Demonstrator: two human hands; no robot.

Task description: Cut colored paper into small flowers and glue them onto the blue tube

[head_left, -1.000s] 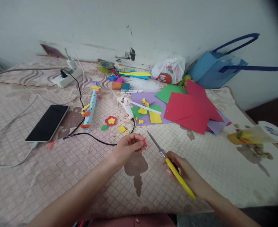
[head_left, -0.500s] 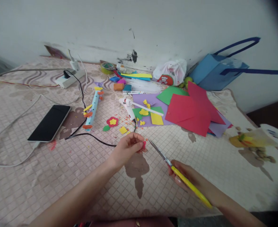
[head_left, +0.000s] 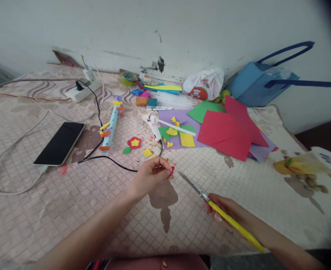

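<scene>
Pinched between the thumb and fingers of my left hand is a small red foam piece, mostly hidden by the fingertips. My right hand is closed around scissors with yellow handles and metal blades. The blades look closed, and their tips lie just right of the red piece, apart from it. Beyond my left hand are a red foam flower with a yellow centre, a green leaf shape and a yellow square. A white glue gun with a glue stick in it lies farther back.
Red foam sheets and a purple sheet lie back right. A decorated light-blue strip, a phone on its cable and a power strip are left. A blue bag and a yellowish cup stand right.
My right hand has drawn the scissors slightly right and down, away from the red piece. My left hand keeps its pinch in nearly the same spot.
</scene>
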